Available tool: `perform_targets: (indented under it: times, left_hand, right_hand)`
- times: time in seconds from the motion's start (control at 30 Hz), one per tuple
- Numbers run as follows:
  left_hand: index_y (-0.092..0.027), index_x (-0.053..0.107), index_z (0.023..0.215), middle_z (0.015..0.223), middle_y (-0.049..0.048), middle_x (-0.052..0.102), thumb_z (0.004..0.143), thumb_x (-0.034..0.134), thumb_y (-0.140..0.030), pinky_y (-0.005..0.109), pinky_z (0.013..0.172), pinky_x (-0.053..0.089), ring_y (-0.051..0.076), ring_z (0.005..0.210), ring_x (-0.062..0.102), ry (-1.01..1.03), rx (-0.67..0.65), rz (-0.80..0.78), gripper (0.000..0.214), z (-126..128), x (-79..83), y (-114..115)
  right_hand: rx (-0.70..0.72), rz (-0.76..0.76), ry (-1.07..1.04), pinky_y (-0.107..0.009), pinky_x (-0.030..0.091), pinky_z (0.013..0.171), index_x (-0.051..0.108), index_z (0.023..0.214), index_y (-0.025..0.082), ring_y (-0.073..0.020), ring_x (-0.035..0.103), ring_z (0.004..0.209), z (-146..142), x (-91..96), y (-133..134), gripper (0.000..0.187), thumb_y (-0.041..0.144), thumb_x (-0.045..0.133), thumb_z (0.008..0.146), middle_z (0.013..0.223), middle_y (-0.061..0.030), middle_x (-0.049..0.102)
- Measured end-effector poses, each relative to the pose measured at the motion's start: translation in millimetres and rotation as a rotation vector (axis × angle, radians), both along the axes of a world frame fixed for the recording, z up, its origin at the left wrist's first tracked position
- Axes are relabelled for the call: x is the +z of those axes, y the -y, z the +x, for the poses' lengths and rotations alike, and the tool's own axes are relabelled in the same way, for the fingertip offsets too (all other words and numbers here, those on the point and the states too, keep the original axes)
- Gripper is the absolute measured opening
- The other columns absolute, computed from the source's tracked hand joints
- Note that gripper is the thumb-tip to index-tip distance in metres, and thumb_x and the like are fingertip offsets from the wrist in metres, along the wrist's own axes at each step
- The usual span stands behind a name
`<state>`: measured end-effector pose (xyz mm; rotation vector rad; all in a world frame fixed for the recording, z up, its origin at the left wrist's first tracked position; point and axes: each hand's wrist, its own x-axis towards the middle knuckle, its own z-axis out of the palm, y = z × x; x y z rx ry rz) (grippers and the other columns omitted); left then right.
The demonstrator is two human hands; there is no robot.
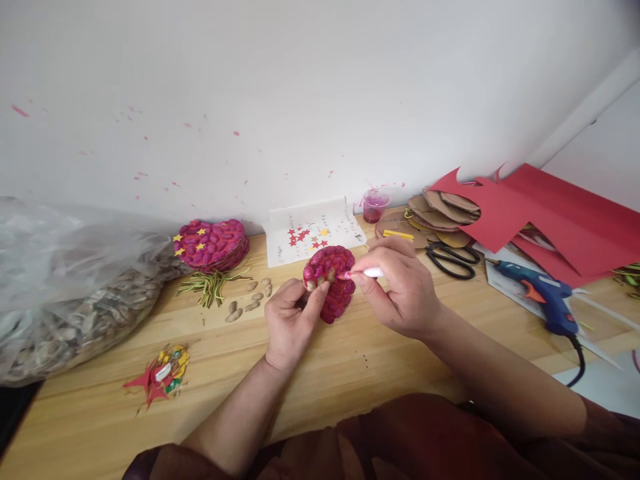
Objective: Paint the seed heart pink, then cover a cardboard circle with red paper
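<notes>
My left hand pinches the lower left edge of a heart-shaped piece covered in peanut shells, most of them painted magenta, and holds it tilted above the wooden table. My right hand is closed on a white-handled brush. The brush's pink tip touches the piece near a few unpainted shells. Loose peanuts lie just left of my left hand.
A stack of finished magenta hearts with yellow stars sits at the back left, beside a plastic bag of shells. A cup of pink paint, cardboard cutouts, scissors, red paper and a blue glue gun lie to the right.
</notes>
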<state>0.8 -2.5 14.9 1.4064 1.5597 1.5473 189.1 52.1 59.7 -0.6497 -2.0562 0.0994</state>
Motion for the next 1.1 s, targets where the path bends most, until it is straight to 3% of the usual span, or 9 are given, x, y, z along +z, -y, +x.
perform_targets:
  times: [0.57,0.8,1.1]
  left_hand:
    - [-0.017,0.063,0.061,0.059,-0.0015,0.048,0.084,0.073,-0.038,0.027,0.059,0.034,0.012,0.059,0.040,-0.039,-0.016,-0.003,0.033,-1.3,-3.9,-0.2]
    - [-0.016,0.060,0.061,0.059,-0.0019,0.046,0.085,0.072,-0.038,0.027,0.058,0.034,0.011,0.059,0.039,-0.023,-0.030,-0.017,0.035,-1.8,-6.5,-0.4]
    - [-0.017,0.059,0.060,0.058,-0.0019,0.048,0.084,0.072,-0.039,0.027,0.057,0.035,0.012,0.058,0.041,0.007,-0.032,-0.037,0.035,-2.2,-6.4,-1.9]
  right_hand:
    - [-0.140,0.101,-0.069,-0.041,0.045,0.082,0.062,0.089,0.023,-0.0224,0.061,0.085,6.4,4.8,-8.4,0.007,0.017,0.065,0.089,0.080,-0.0021,0.073]
    - [-0.093,0.001,-0.060,-0.039,0.046,0.080,0.063,0.089,0.022,-0.0213,0.060,0.083,6.4,2.9,-9.9,0.004,0.019,0.063,0.091,0.081,-0.0025,0.072]
    - [-0.091,0.071,-0.021,-0.040,0.043,0.081,0.063,0.087,0.022,-0.0206,0.060,0.083,4.5,3.3,-8.0,0.005,0.020,0.063,0.092,0.077,-0.0012,0.070]
